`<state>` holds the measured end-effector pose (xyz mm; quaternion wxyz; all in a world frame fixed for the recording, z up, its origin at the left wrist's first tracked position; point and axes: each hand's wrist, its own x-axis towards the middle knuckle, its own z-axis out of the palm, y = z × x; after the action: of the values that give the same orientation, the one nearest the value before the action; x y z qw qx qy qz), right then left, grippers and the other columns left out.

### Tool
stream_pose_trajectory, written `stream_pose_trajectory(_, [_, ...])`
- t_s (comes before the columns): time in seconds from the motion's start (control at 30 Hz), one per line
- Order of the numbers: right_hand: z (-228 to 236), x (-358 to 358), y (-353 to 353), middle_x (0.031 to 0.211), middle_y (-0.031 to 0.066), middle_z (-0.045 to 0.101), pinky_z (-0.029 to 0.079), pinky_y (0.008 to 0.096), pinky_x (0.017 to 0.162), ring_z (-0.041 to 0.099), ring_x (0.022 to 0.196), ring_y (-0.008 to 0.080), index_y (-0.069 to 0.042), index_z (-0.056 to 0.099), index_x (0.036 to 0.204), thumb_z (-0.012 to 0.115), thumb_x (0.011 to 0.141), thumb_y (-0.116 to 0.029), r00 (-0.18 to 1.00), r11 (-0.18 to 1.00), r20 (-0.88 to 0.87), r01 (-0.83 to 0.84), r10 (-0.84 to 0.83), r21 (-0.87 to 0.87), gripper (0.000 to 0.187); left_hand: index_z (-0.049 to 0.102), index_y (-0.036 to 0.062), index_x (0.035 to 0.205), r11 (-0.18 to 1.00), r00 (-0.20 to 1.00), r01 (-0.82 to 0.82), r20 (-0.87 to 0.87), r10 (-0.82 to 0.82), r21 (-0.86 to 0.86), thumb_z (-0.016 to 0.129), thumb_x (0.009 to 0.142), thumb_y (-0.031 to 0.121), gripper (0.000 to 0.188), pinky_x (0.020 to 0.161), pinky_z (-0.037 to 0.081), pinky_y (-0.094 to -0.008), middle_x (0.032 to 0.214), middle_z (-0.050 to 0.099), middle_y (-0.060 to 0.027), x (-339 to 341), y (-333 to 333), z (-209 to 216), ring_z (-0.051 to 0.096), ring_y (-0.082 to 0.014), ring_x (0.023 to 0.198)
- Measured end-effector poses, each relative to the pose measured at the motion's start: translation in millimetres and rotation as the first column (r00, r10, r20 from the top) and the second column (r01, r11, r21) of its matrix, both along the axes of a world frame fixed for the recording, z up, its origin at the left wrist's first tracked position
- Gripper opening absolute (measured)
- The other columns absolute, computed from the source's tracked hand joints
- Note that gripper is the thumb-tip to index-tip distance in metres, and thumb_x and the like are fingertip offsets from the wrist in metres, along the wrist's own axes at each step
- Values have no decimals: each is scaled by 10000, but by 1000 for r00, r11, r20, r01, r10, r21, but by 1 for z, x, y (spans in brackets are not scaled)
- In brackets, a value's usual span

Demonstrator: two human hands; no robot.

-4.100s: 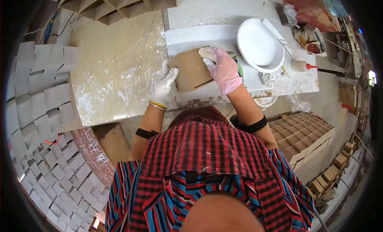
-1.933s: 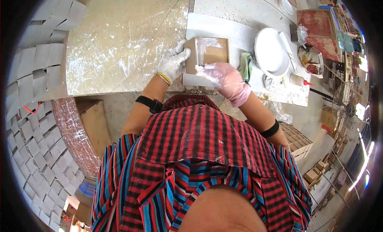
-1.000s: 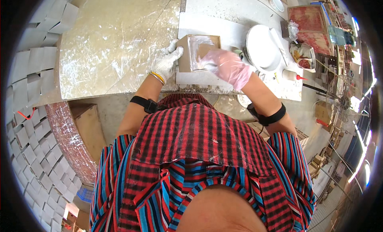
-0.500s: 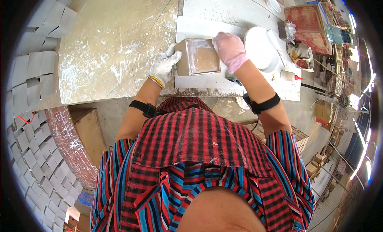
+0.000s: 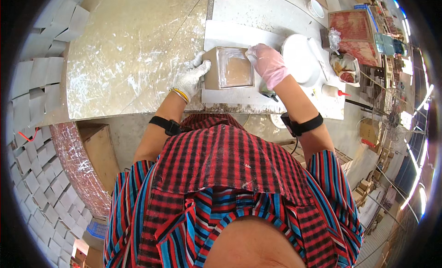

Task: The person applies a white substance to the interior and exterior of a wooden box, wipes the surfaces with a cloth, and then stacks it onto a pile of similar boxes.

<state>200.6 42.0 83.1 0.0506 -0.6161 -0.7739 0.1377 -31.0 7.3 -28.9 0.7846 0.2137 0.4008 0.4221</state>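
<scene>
A brown cardboard box (image 5: 238,70) stands on the table, its top side ringed by a raised rim and smeared with something whitish along the edges. My left hand (image 5: 189,75), in a white knit glove, grips the box's left side with the thumb near the top. At its upper right edge is my right hand (image 5: 268,65), in a thin pink glove, with the fingers curled together. What those fingers hold, if anything, is hidden. Just right of that hand lies a round white disc (image 5: 300,58), with a long flat white tool (image 5: 317,58) across its right side.
A white bottle with a red nozzle (image 5: 332,91) lies near the table's right corner. Beneath my right wrist is a dark object (image 5: 267,91), partly hidden. A red worn box (image 5: 353,35) and a white tub (image 5: 316,8) stand farther off. Grey stacked boxes (image 5: 39,185) line the left.
My right hand has come slightly nearer to me along the box's right edge. My left hand and the box stay in nearly the same place.
</scene>
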Motion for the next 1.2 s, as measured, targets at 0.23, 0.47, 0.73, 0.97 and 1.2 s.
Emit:
stream_pose_trajectory(0.23, [13, 7, -28, 990, 170, 678, 513, 416, 821, 632, 963, 367, -89, 682, 1021, 601, 869, -165, 972, 947, -155, 123, -175, -298, 188, 318, 24, 1464, 995, 996, 59, -69, -65, -83, 622, 923, 144, 633, 969, 401, -251, 1348, 509, -19, -1, 2, -1, 488, -108, 1163])
stream_pose_trajectory(0.47, [-14, -10, 4, 1015, 150, 660, 520, 406, 824, 641, 954, 323, -70, 665, 1005, 594, 842, -168, 989, 995, 149, -3, -12, 100, 203, 308, 62, 1480, 997, 1000, 11, -15, -12, -73, 608, 930, 129, 630, 896, 451, -252, 1328, 526, -13, -3, 1, -2, 523, -100, 1100])
stream_pose_trajectory(0.73, [-20, -19, -3, 923, 132, 673, 520, 408, 801, 648, 900, 312, -103, 665, 942, 580, 818, -150, 985, 973, 86, 133, -151, 188, 157, 378, 26, 1441, 999, 994, 30, -103, -33, -25, 634, 923, 159, 594, 881, 429, -230, 1305, 533, -6, -4, 1, 1, 512, -85, 1061])
stream_pose_trajectory(0.97, [-13, -56, -13, 956, 115, 680, 521, 378, 815, 656, 879, 279, -89, 696, 980, 688, 829, -242, 958, 954, -252, -62, 140, 295, 216, 350, 46, 1459, 999, 1000, -8, 17, 9, -40, 601, 928, 71, 589, 937, 433, -248, 1272, 555, 19, -2, 1, 15, 525, -80, 1081])
stream_pose_trajectory(1.2, [3, -48, -5, 1020, 111, 663, 504, 339, 869, 641, 948, 261, -109, 696, 957, 704, 812, -171, 858, 967, -495, 226, -139, 120, 159, 377, 75, 1451, 992, 999, -24, 40, 29, -125, 610, 926, 85, 575, 922, 450, -265, 1235, 571, 22, -1, -3, 19, 532, -79, 1060])
